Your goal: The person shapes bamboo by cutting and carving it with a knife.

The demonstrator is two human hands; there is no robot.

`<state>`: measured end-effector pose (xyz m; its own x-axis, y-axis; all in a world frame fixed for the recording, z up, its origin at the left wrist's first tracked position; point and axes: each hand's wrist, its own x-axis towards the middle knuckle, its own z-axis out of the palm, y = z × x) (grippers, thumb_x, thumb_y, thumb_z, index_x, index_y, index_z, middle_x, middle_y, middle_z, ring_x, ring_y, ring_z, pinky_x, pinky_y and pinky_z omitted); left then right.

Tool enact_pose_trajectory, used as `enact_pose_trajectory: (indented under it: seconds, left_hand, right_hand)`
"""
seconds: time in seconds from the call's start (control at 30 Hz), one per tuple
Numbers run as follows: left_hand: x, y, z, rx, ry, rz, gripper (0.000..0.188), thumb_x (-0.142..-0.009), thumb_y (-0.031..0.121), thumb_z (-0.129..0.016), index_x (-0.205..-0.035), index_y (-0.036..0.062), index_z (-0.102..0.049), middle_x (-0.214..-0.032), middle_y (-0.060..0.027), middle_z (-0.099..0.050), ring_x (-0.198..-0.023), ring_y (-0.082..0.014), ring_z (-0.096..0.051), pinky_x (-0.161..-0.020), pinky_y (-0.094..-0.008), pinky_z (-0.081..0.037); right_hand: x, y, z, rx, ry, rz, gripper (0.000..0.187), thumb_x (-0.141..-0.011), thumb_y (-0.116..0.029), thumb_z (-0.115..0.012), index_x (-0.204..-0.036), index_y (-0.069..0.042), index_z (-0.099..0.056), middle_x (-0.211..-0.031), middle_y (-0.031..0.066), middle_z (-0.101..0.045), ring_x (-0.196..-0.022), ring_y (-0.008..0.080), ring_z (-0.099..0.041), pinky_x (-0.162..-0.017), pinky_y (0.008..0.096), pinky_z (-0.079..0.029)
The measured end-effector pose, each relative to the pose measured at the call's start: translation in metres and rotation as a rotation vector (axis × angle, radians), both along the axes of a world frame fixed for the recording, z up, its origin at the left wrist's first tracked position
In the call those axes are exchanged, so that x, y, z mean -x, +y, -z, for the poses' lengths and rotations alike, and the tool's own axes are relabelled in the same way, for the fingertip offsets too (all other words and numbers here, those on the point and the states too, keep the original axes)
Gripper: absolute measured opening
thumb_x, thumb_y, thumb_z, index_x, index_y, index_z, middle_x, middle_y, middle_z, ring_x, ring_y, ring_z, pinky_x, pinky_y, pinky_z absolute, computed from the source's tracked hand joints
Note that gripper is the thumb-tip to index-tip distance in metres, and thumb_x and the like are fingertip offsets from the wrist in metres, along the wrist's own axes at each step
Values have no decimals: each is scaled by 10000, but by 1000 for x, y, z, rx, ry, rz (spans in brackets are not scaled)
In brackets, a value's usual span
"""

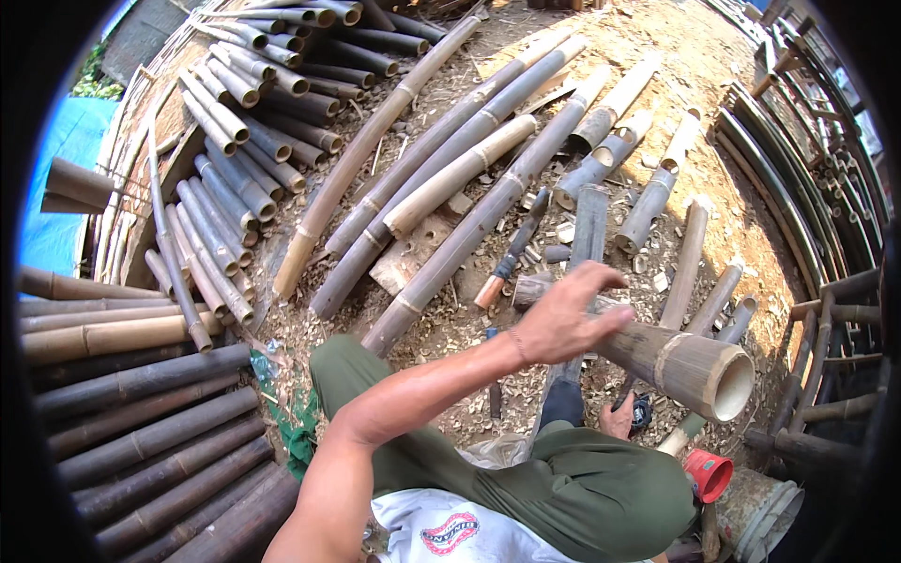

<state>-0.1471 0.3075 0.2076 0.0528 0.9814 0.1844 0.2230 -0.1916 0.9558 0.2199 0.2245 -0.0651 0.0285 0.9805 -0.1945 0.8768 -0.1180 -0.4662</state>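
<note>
My left hand reaches over a short, thick bamboo piece, its fingers spread and its thumb close to the culm. Whether the palm touches the bamboo I cannot tell. The piece lies crosswise over a narrow wooden board, with its pale hollow end toward the right. Low beside my right knee, my right hand is closed, partly hidden behind my leg. Next to its fingers is a small black object, whose kind I cannot make out. A wood-handled tool lies on the ground beyond my left hand.
Long bamboo poles lie ahead on ground strewn with chips. Stacked bamboo fills the left side. Cut pieces lie at the far right. A red container and a dirty bucket stand by my right knee.
</note>
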Motion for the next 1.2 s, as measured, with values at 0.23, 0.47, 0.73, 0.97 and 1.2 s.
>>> enact_pose_trajectory:
  seconds: [0.23,0.47,0.73,0.97,1.2]
  left_hand:
    - [163,-93,183,929,1261,-191,946,-671,380,-843,-1344,-81,-365,-1233,-267,-531,-1038,-386,-651,-840,-466,-564]
    - [187,-106,221,1013,1331,-17,818,-820,216,-684,-1392,-171,-247,-1111,-272,-650,-986,-366,-702,-820,-416,-579]
    - [148,-122,181,601,1329,-20,795,-766,276,-735,-1371,-57,-342,-1288,-240,-502,-1160,-355,-557,-909,-464,-526]
    - [15,-53,39,-63,558,35,1135,-680,487,-841,-1481,-39,-234,-1476,-271,-350,-1387,-402,-342,-1169,-421,-298]
    - [-68,-33,-13,-236,-15,-29,847,-701,357,-885,-1323,39,-406,-1165,-168,-634,-1063,-286,-644,-907,-406,-534]
  right_hand:
    - [16,-37,-21,-8,-113,-123,695,-755,-77,-663,-1375,19,-365,-1267,280,-390,-1200,473,-392,-1024,535,-362]
    - [-35,-127,-9,144,-112,-207,332,-824,-93,-567,-1154,-100,-608,-1044,163,-600,-924,362,-610,-783,472,-496]
    - [23,-158,41,242,3,-191,298,-823,-98,-564,-1116,-98,-618,-1019,166,-604,-912,363,-612,-778,471,-495]
    - [-20,-247,41,560,48,-236,269,-822,-103,-562,-1083,-97,-627,-997,168,-608,-901,365,-614,-774,470,-495]
    - [-55,-271,15,674,85,-198,242,-822,-108,-559,-1050,-95,-635,-975,170,-611,-890,366,-615,-769,469,-494]
